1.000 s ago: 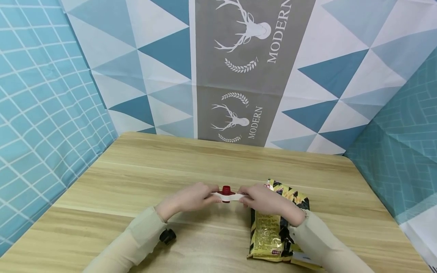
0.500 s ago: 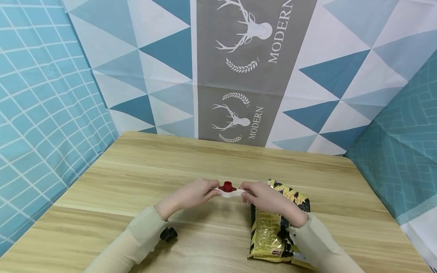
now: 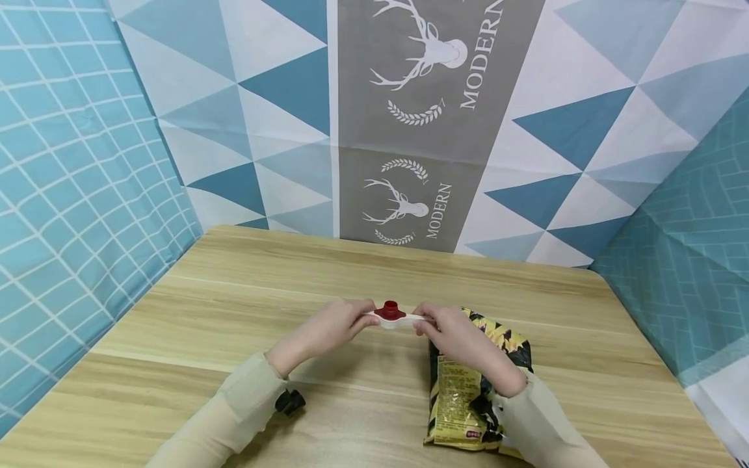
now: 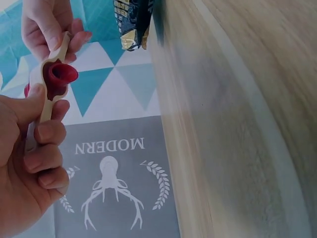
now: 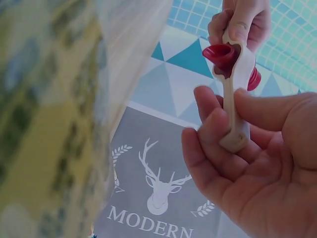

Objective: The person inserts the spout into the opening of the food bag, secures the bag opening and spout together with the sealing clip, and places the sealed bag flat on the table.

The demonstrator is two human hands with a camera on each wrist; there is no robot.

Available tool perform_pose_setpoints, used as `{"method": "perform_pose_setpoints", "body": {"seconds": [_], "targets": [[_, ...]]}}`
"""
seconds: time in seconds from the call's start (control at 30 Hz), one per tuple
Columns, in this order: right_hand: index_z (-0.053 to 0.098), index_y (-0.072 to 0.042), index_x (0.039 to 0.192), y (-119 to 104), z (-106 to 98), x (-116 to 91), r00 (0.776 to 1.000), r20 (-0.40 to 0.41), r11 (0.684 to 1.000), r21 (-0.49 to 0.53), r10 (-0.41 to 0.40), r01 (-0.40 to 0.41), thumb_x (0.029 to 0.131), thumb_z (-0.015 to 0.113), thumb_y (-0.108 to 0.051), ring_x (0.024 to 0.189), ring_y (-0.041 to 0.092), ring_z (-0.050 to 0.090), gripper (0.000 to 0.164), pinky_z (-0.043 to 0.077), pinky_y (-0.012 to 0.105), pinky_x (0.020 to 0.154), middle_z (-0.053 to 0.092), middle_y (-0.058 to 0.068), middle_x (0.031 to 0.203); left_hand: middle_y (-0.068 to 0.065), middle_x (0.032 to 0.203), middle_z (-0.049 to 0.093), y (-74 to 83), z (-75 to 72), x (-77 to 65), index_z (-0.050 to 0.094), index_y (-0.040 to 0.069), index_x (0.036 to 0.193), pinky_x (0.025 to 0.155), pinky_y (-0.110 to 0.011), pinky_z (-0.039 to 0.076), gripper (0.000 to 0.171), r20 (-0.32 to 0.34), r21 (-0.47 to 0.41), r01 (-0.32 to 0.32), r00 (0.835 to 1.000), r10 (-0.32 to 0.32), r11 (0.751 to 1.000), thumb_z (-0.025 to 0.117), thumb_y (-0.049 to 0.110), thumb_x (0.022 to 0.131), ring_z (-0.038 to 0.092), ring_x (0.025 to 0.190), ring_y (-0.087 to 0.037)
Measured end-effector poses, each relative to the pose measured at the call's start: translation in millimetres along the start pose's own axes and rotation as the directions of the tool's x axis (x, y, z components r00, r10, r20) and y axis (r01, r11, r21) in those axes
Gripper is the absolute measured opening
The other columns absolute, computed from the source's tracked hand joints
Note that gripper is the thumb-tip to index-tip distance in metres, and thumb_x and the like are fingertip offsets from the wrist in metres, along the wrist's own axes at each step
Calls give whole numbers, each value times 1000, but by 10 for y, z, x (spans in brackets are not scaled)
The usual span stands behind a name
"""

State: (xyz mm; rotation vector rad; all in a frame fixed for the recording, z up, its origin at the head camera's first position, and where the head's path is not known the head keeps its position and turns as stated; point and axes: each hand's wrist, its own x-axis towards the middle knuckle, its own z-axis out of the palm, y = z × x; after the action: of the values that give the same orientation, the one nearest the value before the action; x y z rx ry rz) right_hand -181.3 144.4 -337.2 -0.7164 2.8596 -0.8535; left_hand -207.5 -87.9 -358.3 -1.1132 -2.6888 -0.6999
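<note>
Both hands hold a white bag clip point(image 3: 388, 324) with a red spout point(image 3: 390, 307) at its middle, raised over the table. The left hand point(image 3: 328, 331) pinches its left end between thumb and fingers. In the left wrist view, that thumb presses near the spout and the fingers curl behind the bar. The right hand point(image 3: 462, 344) grips the other end, with the thumb on one face in the right wrist view. The spout's open mouth shows there, and part of the red piece sticks out behind the white bar point(image 5: 242, 74).
Under and beside the right forearm lies a black and yellow foil snack bag point(image 3: 459, 396) on the wooden table point(image 3: 292, 286). A small black device point(image 3: 289, 403) shows by the left sleeve. Patterned sheets point(image 3: 281, 117) stand behind the table and along both sides.
Both hands have lifted the clip up and slightly away, and it has tilted so that the red piece's face shows more. The snack bag stays in place.
</note>
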Motion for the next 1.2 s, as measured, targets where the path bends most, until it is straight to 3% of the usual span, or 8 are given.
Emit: {"method": "perform_pose_setpoints", "body": {"seconds": [0.17,0.4,0.57,0.67,0.77,0.93,1.2], "targets": [[62,-10,98,-26,5,2,995,-98,999,-32,-3,0,90,56,-19,45,7,34,14,32,21,43,56,-7,68,11,60,41,15,7,5,60,16,85,48,-18,33,20,-48,16,-1,999,2,1000,53,35,89,34,50,-2],[59,-8,109,-14,12,12,990,-138,999,-37,-30,25,89,58,-17,46,5,38,22,35,21,45,68,5,83,10,57,39,57,34,1,59,15,81,47,-17,30,19,-90,52,18,996,-14,998,55,32,88,34,49,-3],[55,-9,110,-2,20,17,979,-198,998,-49,-41,32,89,58,-17,67,11,60,23,46,24,57,67,9,93,10,55,33,85,42,2,53,15,75,46,-17,27,21,-116,31,33,993,-30,999,55,31,89,31,48,-3],[53,-9,110,-3,17,24,977,-211,999,-27,-24,19,88,59,-16,77,16,63,23,49,26,61,66,9,94,10,55,32,99,43,2,52,15,74,45,-17,26,22,-118,18,53,992,-50,998,54,31,89,30,48,-3],[53,-8,109,-12,10,30,975,-220,1000,-26,-22,16,88,59,-16,67,12,59,23,45,23,54,64,6,88,9,55,32,101,45,5,52,14,75,44,-17,27,23,-113,6,72,991,-71,997,53,32,89,30,48,-3],[56,-5,103,-36,2,32,974,-228,999,-32,-15,8,88,60,-16,51,8,41,19,37,22,45,60,1,75,10,55,34,65,54,11,53,15,77,45,-17,29,22,-95,-10,89,991,-90,996,52,33,90,31,48,-3],[57,-4,100,-73,7,15,980,-201,1000,-16,-15,12,86,62,-15,52,7,40,18,36,21,46,59,1,75,11,60,47,13,17,1,61,17,92,46,-19,34,19,10,-98,121,993,-120,988,55,36,90,37,49,-2]]}}
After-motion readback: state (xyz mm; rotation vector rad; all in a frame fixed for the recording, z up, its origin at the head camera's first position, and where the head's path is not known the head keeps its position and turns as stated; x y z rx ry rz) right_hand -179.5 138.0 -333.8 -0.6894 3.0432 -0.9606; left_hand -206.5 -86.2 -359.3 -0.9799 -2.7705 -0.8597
